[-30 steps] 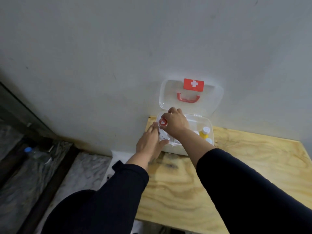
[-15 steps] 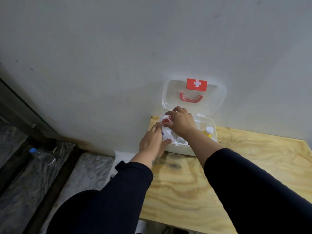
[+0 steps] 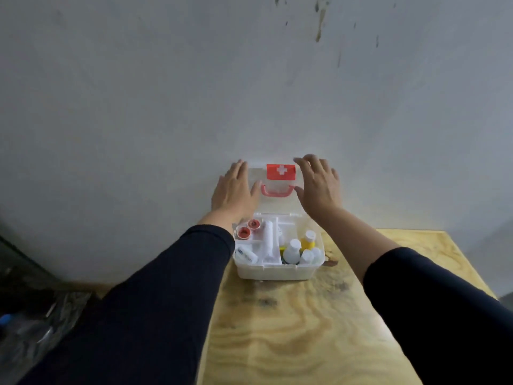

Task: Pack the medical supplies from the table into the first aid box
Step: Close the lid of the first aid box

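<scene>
The translucent white first aid box (image 3: 277,271) stands open at the table's back edge, against the wall. Its clear lid (image 3: 277,207), with a red cross label (image 3: 281,171) and a red handle (image 3: 276,191), leans upright. My left hand (image 3: 234,190) lies flat on the lid's left side, and my right hand (image 3: 319,184) is spread over its right side. Inside the box lie two red-cored tape rolls (image 3: 248,228), a white bandage roll (image 3: 268,240), a white tube (image 3: 245,254), a yellow bottle (image 3: 308,240) and small white bottles (image 3: 293,250).
The plywood table (image 3: 291,334) stretches toward me from the box. A grey wall (image 3: 194,93) rises directly behind. Left of the table a dark floor drops away, with a plastic bottle (image 3: 16,326) lying there.
Both hands have left the box's tray and risen to the upright lid, one on each side. The red tape roll now rests in the back left compartment.
</scene>
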`<state>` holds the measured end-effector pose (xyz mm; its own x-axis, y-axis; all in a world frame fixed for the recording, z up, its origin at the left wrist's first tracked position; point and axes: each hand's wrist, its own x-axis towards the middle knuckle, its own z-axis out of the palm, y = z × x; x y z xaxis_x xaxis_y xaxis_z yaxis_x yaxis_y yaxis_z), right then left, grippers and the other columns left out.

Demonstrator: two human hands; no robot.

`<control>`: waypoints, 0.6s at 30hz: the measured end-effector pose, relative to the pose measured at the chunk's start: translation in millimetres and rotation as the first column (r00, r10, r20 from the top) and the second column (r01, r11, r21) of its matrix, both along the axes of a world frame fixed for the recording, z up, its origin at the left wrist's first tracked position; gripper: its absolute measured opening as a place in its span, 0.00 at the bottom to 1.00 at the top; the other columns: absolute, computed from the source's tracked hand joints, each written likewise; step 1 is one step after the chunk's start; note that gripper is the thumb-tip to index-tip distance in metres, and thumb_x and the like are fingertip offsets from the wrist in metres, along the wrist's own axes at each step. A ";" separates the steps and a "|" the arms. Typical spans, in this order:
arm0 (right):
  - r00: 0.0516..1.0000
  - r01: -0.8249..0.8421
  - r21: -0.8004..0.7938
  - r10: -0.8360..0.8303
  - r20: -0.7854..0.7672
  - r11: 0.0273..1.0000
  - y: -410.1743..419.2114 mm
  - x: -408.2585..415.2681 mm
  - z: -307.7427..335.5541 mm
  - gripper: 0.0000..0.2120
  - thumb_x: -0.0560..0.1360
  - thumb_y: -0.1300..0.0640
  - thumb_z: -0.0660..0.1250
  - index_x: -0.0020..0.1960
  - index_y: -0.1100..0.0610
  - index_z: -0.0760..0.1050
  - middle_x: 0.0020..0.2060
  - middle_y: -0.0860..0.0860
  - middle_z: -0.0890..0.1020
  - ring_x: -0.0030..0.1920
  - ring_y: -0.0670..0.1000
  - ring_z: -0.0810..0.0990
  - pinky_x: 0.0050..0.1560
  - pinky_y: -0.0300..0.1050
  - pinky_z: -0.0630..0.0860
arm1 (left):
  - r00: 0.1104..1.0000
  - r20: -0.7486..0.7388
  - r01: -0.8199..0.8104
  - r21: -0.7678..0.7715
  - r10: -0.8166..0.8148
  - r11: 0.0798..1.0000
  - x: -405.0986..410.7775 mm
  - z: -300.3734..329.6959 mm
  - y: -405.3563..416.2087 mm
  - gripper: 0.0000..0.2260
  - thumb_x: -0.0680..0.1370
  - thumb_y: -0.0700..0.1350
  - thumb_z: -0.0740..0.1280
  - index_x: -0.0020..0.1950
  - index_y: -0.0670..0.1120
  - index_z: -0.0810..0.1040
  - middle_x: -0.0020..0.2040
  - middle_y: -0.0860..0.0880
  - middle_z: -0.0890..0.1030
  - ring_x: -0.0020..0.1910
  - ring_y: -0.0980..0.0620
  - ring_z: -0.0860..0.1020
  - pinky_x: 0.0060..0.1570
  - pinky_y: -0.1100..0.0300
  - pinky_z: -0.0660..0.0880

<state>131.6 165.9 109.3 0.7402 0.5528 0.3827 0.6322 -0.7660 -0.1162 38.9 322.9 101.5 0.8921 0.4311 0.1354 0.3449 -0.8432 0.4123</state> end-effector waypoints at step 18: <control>0.970 -0.088 0.091 0.064 0.236 0.992 -36.5 -43.0 -31.3 0.10 0.76 0.55 0.68 0.56 0.54 0.82 0.48 0.49 0.86 0.48 0.56 0.83 0.44 0.47 0.78 | 0.994 -0.025 0.106 0.138 -0.103 0.985 -35.9 -3.5 -20.8 0.24 0.84 0.53 0.49 0.77 0.43 0.61 0.77 0.47 0.63 0.76 0.48 0.62 0.73 0.54 0.60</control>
<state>88.6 129.4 78.0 0.5815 0.5544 0.5954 0.7069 -0.7066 -0.0324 3.0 302.1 98.0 0.9340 0.3135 0.1714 0.2579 -0.9236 0.2837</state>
